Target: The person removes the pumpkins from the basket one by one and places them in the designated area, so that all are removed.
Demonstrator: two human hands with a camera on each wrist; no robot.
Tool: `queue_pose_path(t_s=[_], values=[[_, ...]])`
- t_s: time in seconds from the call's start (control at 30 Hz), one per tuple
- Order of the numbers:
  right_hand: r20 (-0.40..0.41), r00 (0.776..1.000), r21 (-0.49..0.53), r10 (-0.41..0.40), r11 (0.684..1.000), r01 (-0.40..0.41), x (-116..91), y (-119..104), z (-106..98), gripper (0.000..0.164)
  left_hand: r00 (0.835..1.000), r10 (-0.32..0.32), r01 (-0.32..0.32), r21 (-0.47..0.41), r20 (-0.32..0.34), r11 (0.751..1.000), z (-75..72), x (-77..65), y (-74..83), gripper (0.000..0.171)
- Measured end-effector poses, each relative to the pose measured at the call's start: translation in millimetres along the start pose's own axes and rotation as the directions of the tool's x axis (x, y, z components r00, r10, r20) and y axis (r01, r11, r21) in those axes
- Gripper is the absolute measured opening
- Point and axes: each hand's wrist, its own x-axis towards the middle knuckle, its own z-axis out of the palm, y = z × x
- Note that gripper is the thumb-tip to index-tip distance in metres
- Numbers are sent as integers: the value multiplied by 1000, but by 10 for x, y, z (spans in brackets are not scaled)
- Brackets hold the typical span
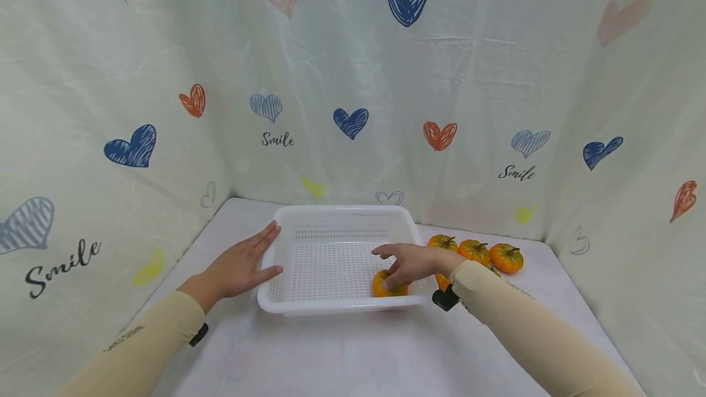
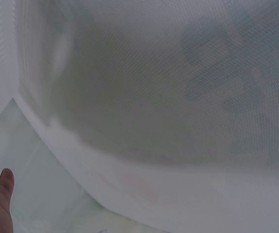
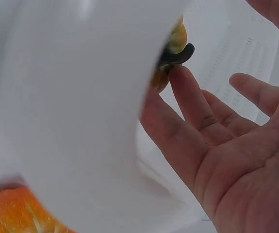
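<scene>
A white perforated plastic basket (image 1: 331,306) sits on the table. Inside its front right corner is a small orange pumpkin (image 1: 380,285) with a dark stem, partly covered by my right hand (image 1: 410,263). In the right wrist view the fingers (image 3: 190,97) of that hand are loosely extended, one fingertip right at the stem, and not curled round the pumpkin. The basket's blurred wall hides part of the pumpkin there. My left hand (image 1: 239,265) rests at the basket's left rim, its fingers straight and thumb spread apart.
Several more small pumpkins (image 1: 507,258) lie on the table just right of the basket, some partly hidden behind the right wrist. The table (image 1: 331,354) has a white cover. A white curtain (image 1: 353,66) printed with hearts surrounds it at the back and sides.
</scene>
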Motion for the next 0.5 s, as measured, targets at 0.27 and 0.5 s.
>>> queue_pose_path(t_s=[0.27, 0.5], values=[[42, 999, 7, 11, 1000, -12, -2, -59, 1, 76, 998, 41, -41, 3, -47, 999, 46, 12, -53, 90], [94, 995, 51, -15, 999, 10, 80, -121, 0, 74, 998, 41, -42, -5, -56, 999, 51, 9, -54, 90]])
